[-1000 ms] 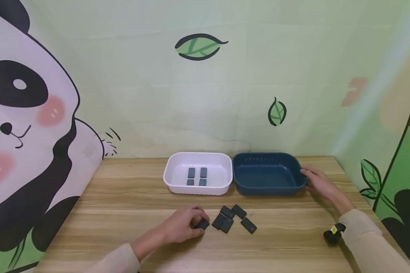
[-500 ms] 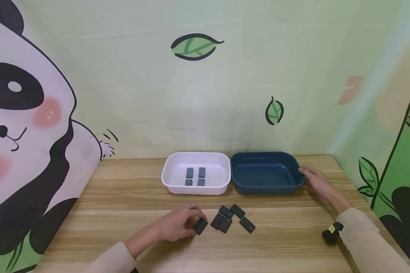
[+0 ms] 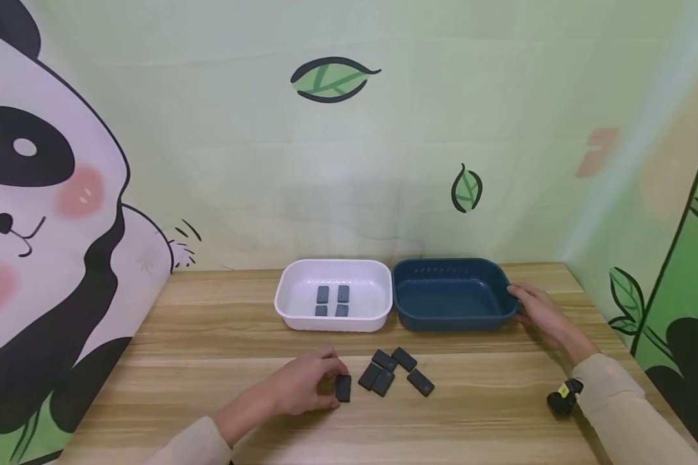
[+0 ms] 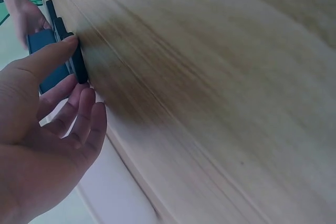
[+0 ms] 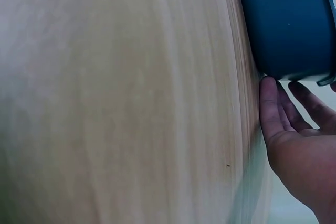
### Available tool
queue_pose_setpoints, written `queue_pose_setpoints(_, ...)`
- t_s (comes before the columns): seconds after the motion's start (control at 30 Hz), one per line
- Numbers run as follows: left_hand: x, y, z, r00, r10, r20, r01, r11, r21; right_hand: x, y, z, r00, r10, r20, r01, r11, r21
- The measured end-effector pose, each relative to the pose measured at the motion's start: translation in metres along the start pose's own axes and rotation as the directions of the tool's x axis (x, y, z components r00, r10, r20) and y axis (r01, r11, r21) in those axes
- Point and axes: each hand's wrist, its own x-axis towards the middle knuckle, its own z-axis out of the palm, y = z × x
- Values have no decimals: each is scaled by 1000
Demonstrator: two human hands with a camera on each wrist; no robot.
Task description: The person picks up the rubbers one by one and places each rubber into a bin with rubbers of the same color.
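The left hand [image 3: 299, 386] pinches a dark block [image 3: 343, 389] between thumb and fingertips, just left of five loose blocks [image 3: 384, 383] on the tabletop [image 3: 221, 323]. Gripping it seems the step in hand; moving it calls for a steady pinch, clear of its neighbours. By the far edge, the right hand [image 3: 545, 318], fingers loosely spread, touches the blue tray's [image 3: 454, 323] right end.

A wooden table [image 3: 209, 342] is marked with brown stripes. On it, a white tub [image 3: 334, 323] and a blue tub [image 3: 455, 323] are set side by side. Five black blocks [image 3: 383, 383] are scattered close together in front.
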Motion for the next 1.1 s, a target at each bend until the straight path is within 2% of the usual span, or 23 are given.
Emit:
queue_pose_setpoints(0.33, 6, -4, 1, 1000, -2, -14, 1, 1000, -25, -2, 0, 0, 1000, 0, -7, 0, 1000, -1)
queue_pose_setpoints(0.57, 15, -2, -5, 1000, -12, 13, 12, 999, -44, 1, 3, -1, 1000, -8, -18, 8, 1000, 8)
queue_pose_setpoints(0.67, 21, 1, -11, 1000, 16, 13, -15, 998, -54, 2, 3, 0, 1000, -2, -20, 2, 1000, 11)
queue_pose_setpoints(0.77, 30, 5, -19, 998, 56, -7, -57, 997, -58, 2, 3, 0, 1000, 2, -22, -2, 1000, 1)
queue_pose_setpoints(0.9, 45, 15, -29, 997, 71, -30, -73, 996, -45, 2, 2, 0, 1000, 4, -24, -4, 1000, -4)
queue_pose_setpoints(1.1, 75, 34, -43, 990, 119, -78, -120, 993, -3, 3, 3, 0, 1000, 9, -21, -9, 1000, -3)
